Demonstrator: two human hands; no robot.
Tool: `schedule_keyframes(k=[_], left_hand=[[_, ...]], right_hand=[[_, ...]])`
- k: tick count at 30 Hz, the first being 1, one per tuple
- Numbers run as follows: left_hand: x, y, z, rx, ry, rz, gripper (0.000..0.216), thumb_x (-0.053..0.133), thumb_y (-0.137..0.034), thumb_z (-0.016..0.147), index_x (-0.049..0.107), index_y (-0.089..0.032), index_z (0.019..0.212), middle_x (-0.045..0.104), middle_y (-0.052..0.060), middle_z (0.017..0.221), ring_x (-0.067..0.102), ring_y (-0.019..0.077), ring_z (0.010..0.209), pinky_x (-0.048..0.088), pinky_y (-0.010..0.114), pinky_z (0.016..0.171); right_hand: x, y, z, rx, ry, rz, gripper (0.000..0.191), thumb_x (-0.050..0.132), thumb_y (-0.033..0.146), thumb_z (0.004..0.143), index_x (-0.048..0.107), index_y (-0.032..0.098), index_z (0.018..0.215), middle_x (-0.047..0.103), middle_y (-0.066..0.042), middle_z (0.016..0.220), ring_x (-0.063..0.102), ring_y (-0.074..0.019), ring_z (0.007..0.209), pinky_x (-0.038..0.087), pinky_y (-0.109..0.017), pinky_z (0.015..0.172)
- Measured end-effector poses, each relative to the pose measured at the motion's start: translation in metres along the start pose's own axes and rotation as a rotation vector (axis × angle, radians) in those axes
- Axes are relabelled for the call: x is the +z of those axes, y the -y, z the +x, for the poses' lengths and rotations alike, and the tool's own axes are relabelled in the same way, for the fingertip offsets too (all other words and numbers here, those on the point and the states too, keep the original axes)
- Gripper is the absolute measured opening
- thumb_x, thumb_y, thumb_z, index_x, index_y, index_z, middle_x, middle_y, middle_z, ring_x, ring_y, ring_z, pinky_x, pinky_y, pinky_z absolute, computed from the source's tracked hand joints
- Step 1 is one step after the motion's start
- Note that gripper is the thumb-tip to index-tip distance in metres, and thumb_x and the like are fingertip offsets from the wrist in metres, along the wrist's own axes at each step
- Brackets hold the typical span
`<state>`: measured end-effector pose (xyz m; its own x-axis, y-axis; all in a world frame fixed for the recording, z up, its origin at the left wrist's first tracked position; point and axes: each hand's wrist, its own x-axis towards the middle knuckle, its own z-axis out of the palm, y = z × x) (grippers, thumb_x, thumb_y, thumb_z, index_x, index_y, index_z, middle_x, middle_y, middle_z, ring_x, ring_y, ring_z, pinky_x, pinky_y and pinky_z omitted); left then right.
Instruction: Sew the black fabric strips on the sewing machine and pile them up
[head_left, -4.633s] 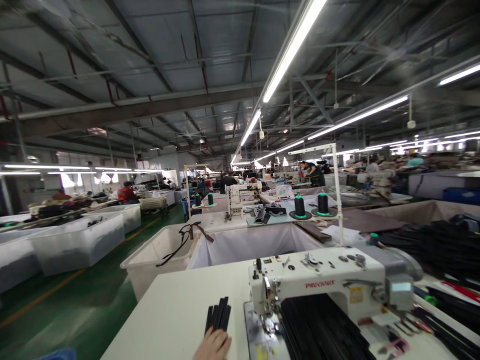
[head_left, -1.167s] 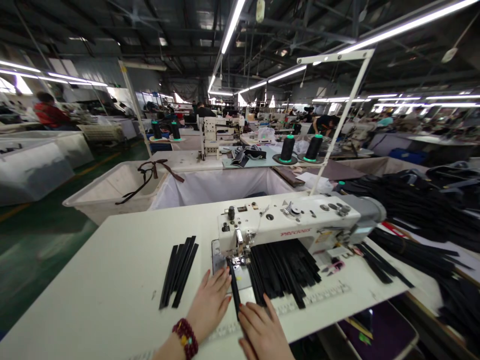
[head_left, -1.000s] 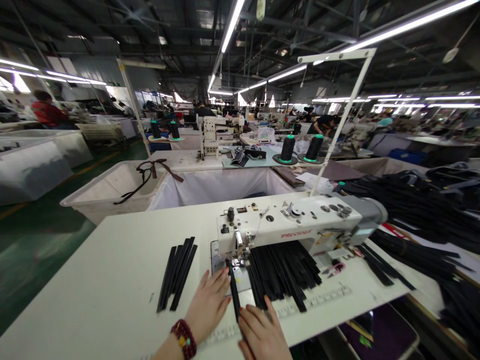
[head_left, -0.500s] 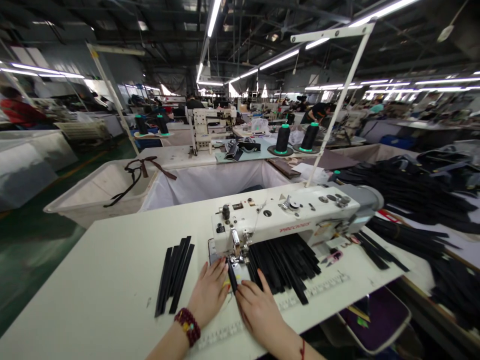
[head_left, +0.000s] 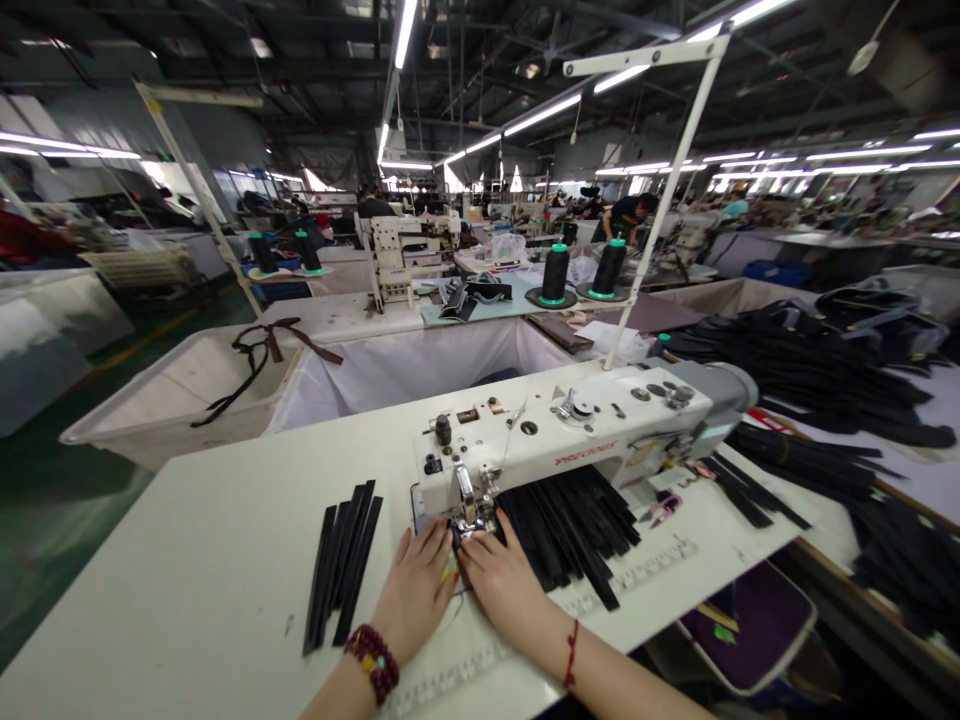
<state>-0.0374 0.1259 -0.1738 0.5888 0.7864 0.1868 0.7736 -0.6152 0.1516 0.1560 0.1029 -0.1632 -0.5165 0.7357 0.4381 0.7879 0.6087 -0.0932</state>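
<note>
A white sewing machine (head_left: 577,440) stands on a cream work table (head_left: 225,580). My left hand (head_left: 417,590), with a bead bracelet at the wrist, lies flat just left of the presser foot (head_left: 469,520). My right hand (head_left: 504,585) lies flat just right of it, fingertips at the foot. Both press on a narrow black strip that is almost hidden between them. A heap of black strips (head_left: 577,520) lies under the machine arm, right of my right hand. A smaller bundle of black strips (head_left: 341,560) lies left of my left hand.
Black thread cones (head_left: 555,272) stand on the table behind. White fabric-lined bins (head_left: 187,385) sit beyond the table's far edge. A large pile of black straps (head_left: 817,370) covers the right side. Other people work at distant machines. A green floor aisle runs on the left.
Both hands have slid forward toward the presser foot, and the black strip between them has gone from clearly visible to almost hidden. The view has tilted further down.
</note>
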Motion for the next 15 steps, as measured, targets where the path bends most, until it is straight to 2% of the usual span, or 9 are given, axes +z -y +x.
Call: schedule_keyframes(k=[4,10,13,15], left_hand=[[-0.002,-0.001,0.002,-0.004,0.000,-0.009,0.048,0.050,-0.024,0.093,0.052,-0.014,0.140,0.057,0.015,0.143,0.047,0.0328,0.136,0.035,0.060,0.113],[-0.004,-0.003,0.003,-0.009,-0.023,-0.009,0.047,0.052,-0.020,0.090,0.055,-0.017,0.136,0.059,0.014,0.140,0.048,0.0320,0.135,0.035,0.059,0.113],[-0.005,-0.003,0.005,-0.012,-0.036,-0.010,0.045,0.051,-0.022,0.092,0.054,-0.016,0.136,0.059,0.014,0.140,0.048,0.0325,0.134,0.036,0.059,0.113],[-0.006,-0.003,0.006,-0.019,-0.043,-0.017,0.044,0.050,-0.024,0.093,0.054,-0.016,0.136,0.059,0.015,0.140,0.048,0.0325,0.135,0.036,0.058,0.113]], right_hand=[[0.001,0.000,0.010,0.009,0.004,-0.036,0.027,0.060,0.014,0.095,0.063,0.013,0.121,0.069,-0.009,0.109,0.058,-0.0244,0.109,0.020,-0.057,0.120],[0.009,0.004,0.020,0.082,-0.024,-0.068,0.026,0.060,0.011,0.093,0.063,0.013,0.119,0.068,-0.010,0.109,0.059,-0.0246,0.109,0.026,-0.052,0.117],[0.001,0.010,0.009,0.111,-0.054,-0.056,0.026,0.057,0.010,0.093,0.063,0.014,0.118,0.067,-0.011,0.113,0.056,-0.0250,0.113,0.024,-0.053,0.117],[-0.007,0.017,-0.007,0.129,-0.093,0.001,0.027,0.055,0.009,0.092,0.063,0.017,0.116,0.067,-0.009,0.109,0.057,-0.0237,0.109,0.020,-0.053,0.118]])
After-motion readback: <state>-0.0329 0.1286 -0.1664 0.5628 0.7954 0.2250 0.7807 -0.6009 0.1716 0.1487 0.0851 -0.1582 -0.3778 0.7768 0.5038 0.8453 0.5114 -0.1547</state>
